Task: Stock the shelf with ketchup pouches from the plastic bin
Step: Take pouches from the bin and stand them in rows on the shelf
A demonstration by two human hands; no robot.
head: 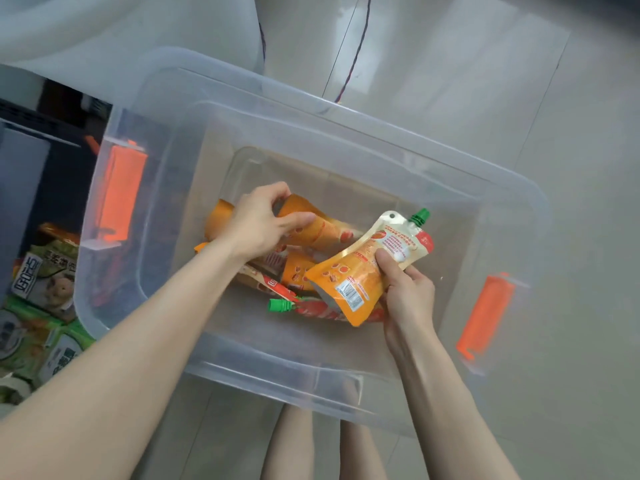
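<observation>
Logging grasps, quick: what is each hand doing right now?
Left hand: grips an orange pouch inside the bin.
Right hand: holds a green-capped pouch.

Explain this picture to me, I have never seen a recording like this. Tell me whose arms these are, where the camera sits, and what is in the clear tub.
There is no machine here: a person wears one camera on the head, so you look down along their two arms. On the tiled floor stands a clear plastic bin with orange latches. Several ketchup pouches lie in it. The right hand holds one pouch with a green cap. The left hand grips another orange pouch down in the pile. At left sit green packages.
</observation>
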